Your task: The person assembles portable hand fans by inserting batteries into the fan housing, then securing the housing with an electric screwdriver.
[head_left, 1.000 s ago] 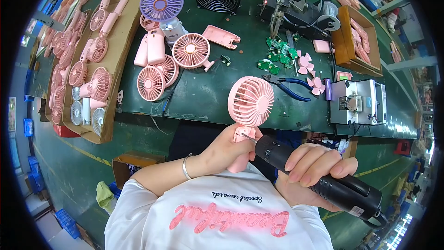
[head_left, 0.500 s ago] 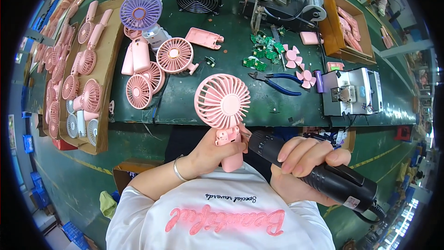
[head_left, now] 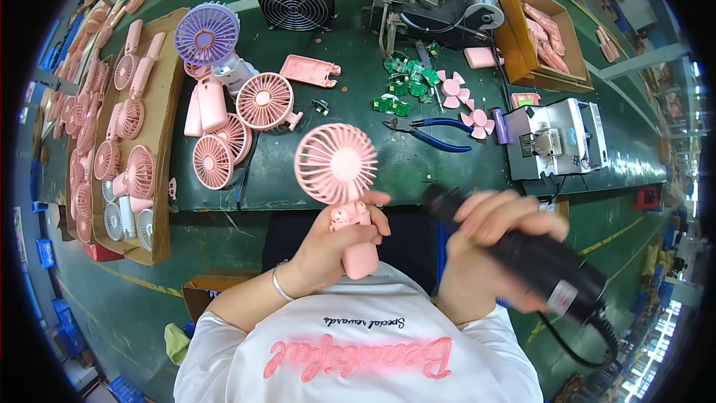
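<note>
nearer the person than the pliers (head_left: 429,134) and to their left, the left hand (head_left: 327,248) has its fingers wrapped round the handle of a pink handheld fan (head_left: 346,168), grille up, in front of the bench (head_left: 298,175) edge. nearer and to the pliers' right, the right hand (head_left: 486,250) grasps a black powered screwdriver (head_left: 553,272); both are blurred, and the screwdriver's front end stands apart from the fan.

well left of the pliers and lower than the bench top is a cardboard box (head_left: 201,297), contents too hidden to tell. far left of the pliers, a cardboard tray (head_left: 165,89) holds pink fans lying at various angles, with white ones at its near end.

between tray and pliers, pink fans (head_left: 212,160) lie overlapping. right of the pliers are a pink blade wheel (head_left: 478,123), a purple cylinder (head_left: 500,127) and a white machine (head_left: 556,142). just beyond the pliers lie green circuit boards (head_left: 409,78); beyond and left, a pink shell (head_left: 309,71) and a purple-headed fan (head_left: 206,36). farther beyond and right, a brown box (head_left: 516,37) holds long pink parts. beyond the pliers at the back stand a wire spool (head_left: 483,6) and, leftward, a black square fan (head_left: 297,7).
</note>
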`<state>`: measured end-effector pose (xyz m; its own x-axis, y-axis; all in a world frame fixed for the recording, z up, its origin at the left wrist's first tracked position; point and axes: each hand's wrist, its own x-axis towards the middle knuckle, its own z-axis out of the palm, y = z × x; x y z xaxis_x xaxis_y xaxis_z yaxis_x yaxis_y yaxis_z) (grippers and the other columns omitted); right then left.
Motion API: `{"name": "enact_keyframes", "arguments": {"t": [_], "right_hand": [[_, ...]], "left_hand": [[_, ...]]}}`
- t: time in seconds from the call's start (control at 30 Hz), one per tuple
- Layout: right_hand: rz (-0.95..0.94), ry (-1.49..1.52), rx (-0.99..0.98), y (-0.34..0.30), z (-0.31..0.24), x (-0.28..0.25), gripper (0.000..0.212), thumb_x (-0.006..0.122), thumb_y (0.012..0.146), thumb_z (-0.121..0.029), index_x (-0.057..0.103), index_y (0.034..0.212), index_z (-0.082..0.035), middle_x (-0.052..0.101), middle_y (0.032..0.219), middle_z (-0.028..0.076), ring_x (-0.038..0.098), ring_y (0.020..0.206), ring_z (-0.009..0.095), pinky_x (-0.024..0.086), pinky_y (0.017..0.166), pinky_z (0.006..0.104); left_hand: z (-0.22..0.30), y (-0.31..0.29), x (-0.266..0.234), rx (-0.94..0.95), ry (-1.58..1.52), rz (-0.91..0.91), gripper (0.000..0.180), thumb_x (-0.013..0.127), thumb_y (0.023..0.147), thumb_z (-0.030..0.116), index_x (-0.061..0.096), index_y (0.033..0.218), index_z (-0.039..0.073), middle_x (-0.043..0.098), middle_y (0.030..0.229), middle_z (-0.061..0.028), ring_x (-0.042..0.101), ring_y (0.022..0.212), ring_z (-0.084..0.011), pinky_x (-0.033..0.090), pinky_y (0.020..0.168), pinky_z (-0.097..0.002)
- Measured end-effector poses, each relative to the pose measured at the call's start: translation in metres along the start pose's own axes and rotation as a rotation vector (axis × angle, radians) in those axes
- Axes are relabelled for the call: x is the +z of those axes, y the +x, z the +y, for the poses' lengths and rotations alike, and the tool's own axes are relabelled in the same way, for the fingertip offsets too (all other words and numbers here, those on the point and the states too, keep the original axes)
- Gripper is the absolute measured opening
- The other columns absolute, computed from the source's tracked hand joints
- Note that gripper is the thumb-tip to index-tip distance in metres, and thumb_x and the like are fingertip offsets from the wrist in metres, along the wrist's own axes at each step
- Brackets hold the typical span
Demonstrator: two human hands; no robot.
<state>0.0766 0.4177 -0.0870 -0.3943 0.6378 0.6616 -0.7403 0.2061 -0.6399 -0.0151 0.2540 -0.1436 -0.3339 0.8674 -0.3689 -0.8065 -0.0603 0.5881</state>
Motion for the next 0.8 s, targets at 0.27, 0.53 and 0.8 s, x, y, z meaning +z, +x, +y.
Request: {"name": "enact_keyframes", "arguments": {"t": [0.27, 0.53, 0.8], "right_hand": [[0.446, -0.068, 0.091, 0.051, 0.075, -0.092, 0.036, 0.058, 0.086, 0.011, 0.054, 0.119, -0.003, 0.059, 0.118, 0.013, 0.051, 0.117, 0.023, 0.033, 0.109, 0.0446], [0.616, 0.255, 0.647, 0.000, 0.091, -0.111, 0.045, 0.051, 0.099, -0.020, 0.042, 0.128, 0.013, 0.047, 0.134, 0.025, 0.044, 0.130, 0.033, 0.034, 0.113, 0.0405], [0.366, 0.363, 0.767, -0.029, 0.095, -0.151, 0.048, 0.044, 0.102, -0.034, 0.050, 0.121, 0.010, 0.063, 0.115, 0.017, 0.065, 0.095, 0.020, 0.055, 0.073, 0.0249]], "left_hand": [[0.006, 0.000, -0.022, 0.077, -0.198, -0.222, 0.063, 0.060, 0.080, 0.009, 0.039, 0.139, -0.002, 0.062, 0.110, -0.0130, 0.059, 0.081, -0.0149, 0.050, 0.074, -0.0274], [0.010, 0.003, -0.017, 0.040, -0.186, -0.125, 0.046, 0.058, 0.092, 0.018, 0.043, 0.133, 0.003, 0.053, 0.133, -0.0159, 0.060, 0.106, -0.0223, 0.050, 0.091, -0.0352], [-0.008, 0.018, -0.024, 0.225, -0.173, -0.047, 0.054, 0.061, 0.093, 0.020, 0.034, 0.140, 0.010, 0.049, 0.138, -0.0128, 0.051, 0.124, -0.0226, 0.042, 0.104, -0.0403]]}}
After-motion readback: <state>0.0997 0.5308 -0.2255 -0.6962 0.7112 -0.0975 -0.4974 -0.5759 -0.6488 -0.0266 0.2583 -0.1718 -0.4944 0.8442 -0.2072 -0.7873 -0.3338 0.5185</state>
